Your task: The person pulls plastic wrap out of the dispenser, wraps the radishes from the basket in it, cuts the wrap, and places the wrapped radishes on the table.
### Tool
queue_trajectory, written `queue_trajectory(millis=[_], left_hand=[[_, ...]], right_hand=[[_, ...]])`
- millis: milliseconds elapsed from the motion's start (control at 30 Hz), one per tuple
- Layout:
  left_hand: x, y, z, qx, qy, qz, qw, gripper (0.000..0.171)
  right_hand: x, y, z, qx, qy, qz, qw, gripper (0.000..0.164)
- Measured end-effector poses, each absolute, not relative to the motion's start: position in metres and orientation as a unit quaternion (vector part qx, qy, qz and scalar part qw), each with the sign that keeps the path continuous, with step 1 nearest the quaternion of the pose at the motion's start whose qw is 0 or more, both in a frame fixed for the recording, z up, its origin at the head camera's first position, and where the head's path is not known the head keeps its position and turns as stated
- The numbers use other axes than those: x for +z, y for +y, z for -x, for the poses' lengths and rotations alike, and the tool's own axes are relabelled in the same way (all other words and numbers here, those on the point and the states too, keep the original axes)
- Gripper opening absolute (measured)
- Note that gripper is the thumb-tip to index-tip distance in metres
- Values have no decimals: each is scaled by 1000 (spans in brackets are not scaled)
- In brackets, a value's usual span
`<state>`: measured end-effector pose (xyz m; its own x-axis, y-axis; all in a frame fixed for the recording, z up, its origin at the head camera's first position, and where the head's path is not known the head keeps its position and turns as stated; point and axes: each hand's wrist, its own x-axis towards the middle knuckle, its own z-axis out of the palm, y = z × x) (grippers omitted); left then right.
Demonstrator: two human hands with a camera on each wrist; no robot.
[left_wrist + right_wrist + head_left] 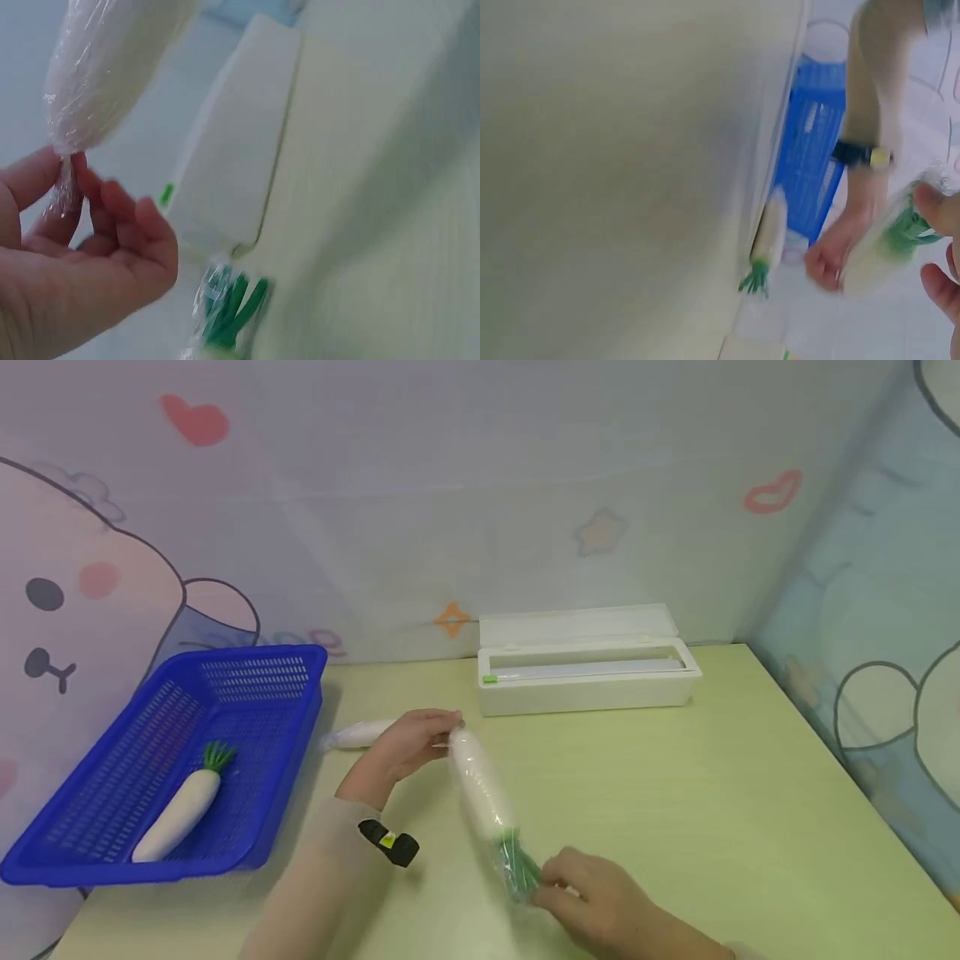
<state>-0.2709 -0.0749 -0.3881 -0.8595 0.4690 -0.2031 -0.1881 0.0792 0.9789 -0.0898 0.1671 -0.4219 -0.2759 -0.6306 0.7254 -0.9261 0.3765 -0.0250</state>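
A white radish with green leaves (483, 785), wrapped in clear plastic film, is stretched at a slant between both hands above the table. My left hand (416, 743) pinches the twisted film at its root end, plain in the left wrist view beside the wrapped radish (112, 75). At the leafy end, my right hand (596, 893) pinches the film by the leaves; the right wrist view is blurred there. Behind the left hand lies a second wrapped radish (360, 734), partly hidden by that hand; its green leaves (229, 307) show in the left wrist view.
On the left, a blue plastic basket (292, 760) holds an unwrapped radish (180, 814) with green leaves. A white cling film box (585, 697) with its lid raised stands at the back of the pale green table (712, 810). A printed cloth hangs behind.
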Motion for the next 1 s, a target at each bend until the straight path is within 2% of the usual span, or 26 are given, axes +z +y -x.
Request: queue_trajectory(millis=[67,100,200,267,400,500,667,800,1000], left_hand=[[-389,-94,266,696,682,-71,211,20],[-391,-103,263,708,677,-53,194,19],[-398,-125,253,729,667,-10,150,21],[-404,-138,247,743,657,18,124,25],[-417,-157,233,748,657,52,78,24],[-425,-167,226,750,655,84,42,37],[-439,-173,227,760,633,147,-12,41],[-446,-176,230,738,643,197,-55,40],[-467,-182,244,722,633,255,-113,41]], right_hand=[[-421,168,101,271,-762,-468,354,25],[-422,168,109,258,-740,-462,415,28],[-424,169,129,294,-722,-433,453,31],[-426,170,141,318,-735,-415,431,29],[-433,166,163,357,-784,-371,348,4],[-440,155,179,392,-825,-317,256,12],[-451,134,203,471,-848,-215,114,9],[-456,114,223,496,-848,-169,79,13],[-458,86,242,501,-849,-154,74,15]])
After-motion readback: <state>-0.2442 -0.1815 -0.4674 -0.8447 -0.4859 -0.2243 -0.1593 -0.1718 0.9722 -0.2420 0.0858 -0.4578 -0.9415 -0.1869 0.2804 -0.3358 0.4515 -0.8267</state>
